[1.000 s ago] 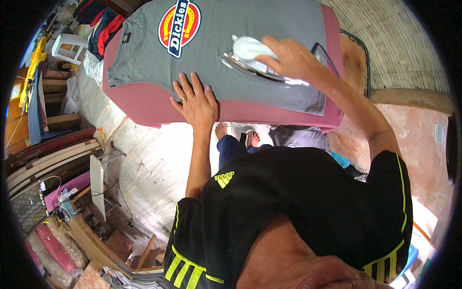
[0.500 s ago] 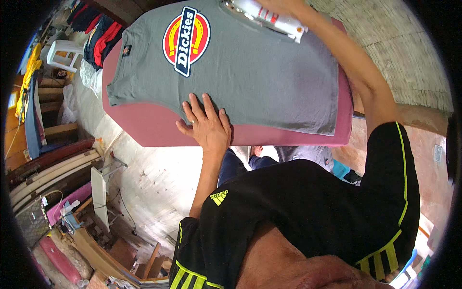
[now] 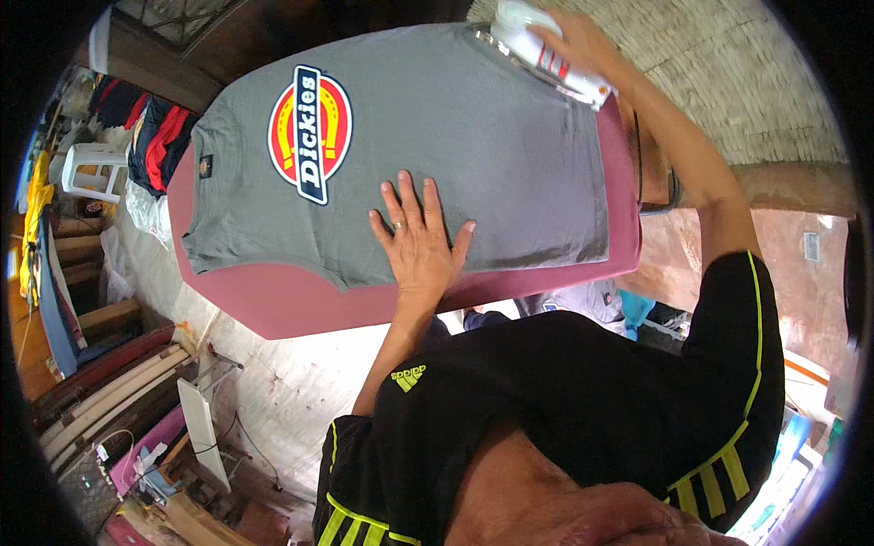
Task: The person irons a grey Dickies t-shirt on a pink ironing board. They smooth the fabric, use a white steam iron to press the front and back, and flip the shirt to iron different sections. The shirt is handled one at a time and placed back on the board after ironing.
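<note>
A grey T-shirt (image 3: pixel 473 155) with a round red, yellow and dark blue print on its chest lies spread over a pink padded ironing board (image 3: pixel 264 305). Its neck opening is at the left and its hem at the right. My left hand (image 3: pixel 421 232) rests flat on the shirt's near side, fingers spread, a ring on one finger. At the far right, my right hand (image 3: pixel 578 41) is closed round the handle of a white iron (image 3: pixel 528 41). The iron's metal soleplate edge sits at the shirt's far edge; the face beneath is hidden.
Folded dark and red clothes (image 3: pixel 164 146) are stacked beyond the board's left end, beside a white plastic stool (image 3: pixel 94 171). Boards and a white panel (image 3: pixel 203 435) stand at the lower left. A woven wall (image 3: pixel 765 91) closes the right side.
My left hand has slid right and farther onto the shirt. The iron in my right hand has shifted right along the far edge. The whole view has also shifted.
</note>
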`<state>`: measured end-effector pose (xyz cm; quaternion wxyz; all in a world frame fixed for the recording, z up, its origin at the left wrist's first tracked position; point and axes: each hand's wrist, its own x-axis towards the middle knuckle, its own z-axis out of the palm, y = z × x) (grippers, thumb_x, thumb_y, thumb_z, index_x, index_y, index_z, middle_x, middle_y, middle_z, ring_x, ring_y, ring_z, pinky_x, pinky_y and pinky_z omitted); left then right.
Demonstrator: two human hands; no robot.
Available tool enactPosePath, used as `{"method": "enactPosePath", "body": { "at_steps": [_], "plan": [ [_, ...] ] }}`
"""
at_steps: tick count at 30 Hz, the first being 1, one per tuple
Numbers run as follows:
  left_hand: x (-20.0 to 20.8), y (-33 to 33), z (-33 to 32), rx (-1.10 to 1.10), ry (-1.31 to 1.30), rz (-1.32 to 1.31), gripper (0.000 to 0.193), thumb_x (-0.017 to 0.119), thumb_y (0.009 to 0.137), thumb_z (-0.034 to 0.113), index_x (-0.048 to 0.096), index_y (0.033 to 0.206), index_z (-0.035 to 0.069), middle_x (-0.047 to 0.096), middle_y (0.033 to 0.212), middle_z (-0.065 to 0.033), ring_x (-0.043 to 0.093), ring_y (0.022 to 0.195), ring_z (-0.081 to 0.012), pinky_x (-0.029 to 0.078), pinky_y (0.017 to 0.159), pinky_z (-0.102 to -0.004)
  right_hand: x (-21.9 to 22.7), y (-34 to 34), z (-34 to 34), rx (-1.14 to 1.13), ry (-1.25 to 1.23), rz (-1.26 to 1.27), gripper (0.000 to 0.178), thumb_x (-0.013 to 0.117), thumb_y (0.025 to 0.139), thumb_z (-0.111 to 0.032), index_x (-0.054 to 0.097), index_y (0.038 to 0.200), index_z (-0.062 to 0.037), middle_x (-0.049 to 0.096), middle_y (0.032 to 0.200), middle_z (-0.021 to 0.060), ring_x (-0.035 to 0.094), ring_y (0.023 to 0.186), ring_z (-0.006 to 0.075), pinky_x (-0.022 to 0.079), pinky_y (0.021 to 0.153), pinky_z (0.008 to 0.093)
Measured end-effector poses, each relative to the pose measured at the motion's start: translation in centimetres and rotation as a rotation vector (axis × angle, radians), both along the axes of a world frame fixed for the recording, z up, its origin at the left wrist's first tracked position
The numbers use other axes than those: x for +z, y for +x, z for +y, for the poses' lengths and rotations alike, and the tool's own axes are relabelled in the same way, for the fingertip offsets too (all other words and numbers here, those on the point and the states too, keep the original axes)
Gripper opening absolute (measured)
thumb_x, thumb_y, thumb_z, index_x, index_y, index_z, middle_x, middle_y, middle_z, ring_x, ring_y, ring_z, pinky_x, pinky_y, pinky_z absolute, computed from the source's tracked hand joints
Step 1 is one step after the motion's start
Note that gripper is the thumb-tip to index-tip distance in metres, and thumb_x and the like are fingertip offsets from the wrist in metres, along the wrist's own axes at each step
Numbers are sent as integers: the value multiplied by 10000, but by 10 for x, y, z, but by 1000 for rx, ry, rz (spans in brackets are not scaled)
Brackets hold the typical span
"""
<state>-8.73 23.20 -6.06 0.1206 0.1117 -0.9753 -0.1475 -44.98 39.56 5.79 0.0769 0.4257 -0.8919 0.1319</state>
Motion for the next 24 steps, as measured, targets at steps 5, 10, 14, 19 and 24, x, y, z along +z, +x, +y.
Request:
{"method": "enactPosePath", "body": {
  "at_steps": [5, 10, 14, 19, 24],
  "plan": [
    [4, 5, -1, 57, -20, -13, 781, 521, 945, 553, 394, 1499, 18, 252, 1602, -260, 194, 1481, -480, 156, 1118, -694, 35, 35, -36, -207, -135, -409, 408, 593, 936, -376, 680, 1060, 2, 698, 880, 269, 696, 844, 413, 533, 765, 487],
    [-7, -2, -2, 136, -26, 90, 679, 464, 994, 470, 397, 1497, 18, 291, 1599, -230, 227, 1483, -445, 154, 1145, -647, -5, 104, 3, 67, 7, -90, 457, 583, 973, -440, 593, 1136, -14, 679, 947, 253, 659, 884, 437, 502, 760, 499],
    [-14, -1, -6, 203, -24, 111, 615, 457, 1004, 391, 406, 1492, 20, 294, 1606, -206, 221, 1492, -426, 135, 1162, -625, -8, 207, 48, 131, 156, -267, 418, 625, 944, -447, 559, 1002, -38, 684, 861, 222, 664, 740, 437, 494, 661, 546],
    [-5, -3, -11, 190, -79, 100, 578, 540, 969, 366, 472, 1444, 43, 369, 1553, -201, 301, 1444, -408, 190, 1134, -621, -5, 225, 101, 243, 64, -340, 402, 608, 958, -437, 552, 1085, -59, 677, 862, 239, 680, 768, 431, 531, 672, 525],
    [29, -44, -48, -12, -10, 122, 395, 633, 934, 328, 623, 1242, 81, 566, 1295, -154, 508, 1192, -355, 356, 997, -552, -16, 139, 91, -139, -2, -5, 492, 614, 957, -455, 595, 1154, -4, 683, 875, 262, 677, 809, 441, 532, 692, 503]
  ]
}}
